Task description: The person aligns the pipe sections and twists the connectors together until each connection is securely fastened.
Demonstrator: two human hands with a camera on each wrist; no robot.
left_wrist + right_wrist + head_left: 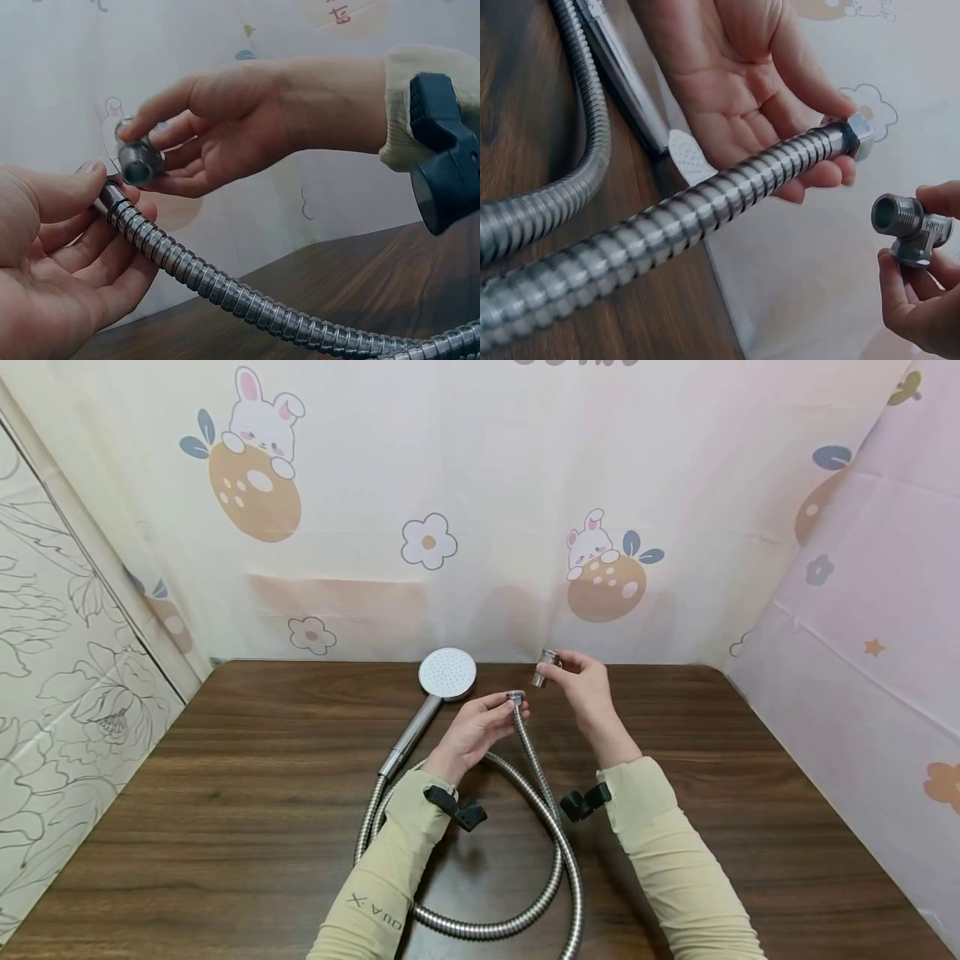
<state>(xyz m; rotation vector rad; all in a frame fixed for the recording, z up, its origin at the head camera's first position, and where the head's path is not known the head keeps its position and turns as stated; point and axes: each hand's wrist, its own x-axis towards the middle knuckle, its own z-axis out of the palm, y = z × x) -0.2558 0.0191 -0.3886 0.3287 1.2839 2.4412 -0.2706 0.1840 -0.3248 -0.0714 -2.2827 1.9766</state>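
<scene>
My left hand (472, 735) pinches the end of a ribbed metal shower hose (534, 756) between thumb and fingers. At that end a hex nut (862, 135) shows clearly in the right wrist view. Up and to the right of it, my right hand (588, 693) holds a small metal tee fitting (909, 225) by its body, in the air. One threaded outlet of the fitting faces the left hand in the left wrist view. Nut and fitting are apart. The hose loops over the table to a shower head (447, 673) lying with its white face up.
A dark wooden table (247, 793) carries the shower head and the coiled hose. Behind it hangs a printed curtain (495, 468), with pale fabric at both sides. Black wrist cameras (585, 802) sit on both sleeves, close to the hose.
</scene>
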